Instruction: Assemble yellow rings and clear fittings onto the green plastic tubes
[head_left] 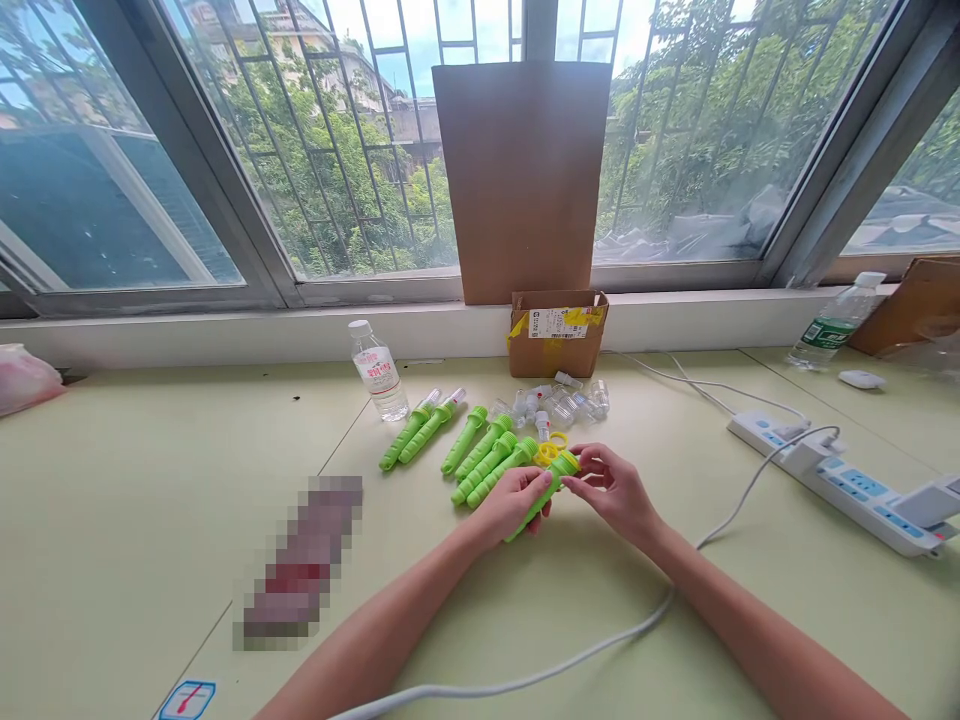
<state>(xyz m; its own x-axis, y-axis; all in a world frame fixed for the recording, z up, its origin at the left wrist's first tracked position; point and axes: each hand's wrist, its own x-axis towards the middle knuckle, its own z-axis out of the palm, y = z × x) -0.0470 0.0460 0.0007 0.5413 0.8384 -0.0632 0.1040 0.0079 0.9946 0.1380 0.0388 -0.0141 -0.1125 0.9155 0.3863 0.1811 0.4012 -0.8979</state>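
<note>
Head view, grasping a green tube (555, 483) at five o'clock from centre in the fingers of the left hand (511, 503), touching its yellow ring (570, 461) with the right hand (619, 490), pinch impossible to confirm, more green tubes (486, 470) at ten o'clock on the worktop (570, 600)

Ahead of the left hand (517, 505), passage is obstructed by green tubes (465, 440), clear vials (562, 408) and a box (555, 352), with a bottle (379, 372) standing at the left end. Open worktop (660, 430) affords a route between the vials and the power strip (844, 484), crossed at the far side by a thin cable (697, 383). Nearer, a thick cable (540, 668) passes beneath the right arm (742, 610), and a blurred item (300, 560) lies left of the left arm (397, 610).
</note>
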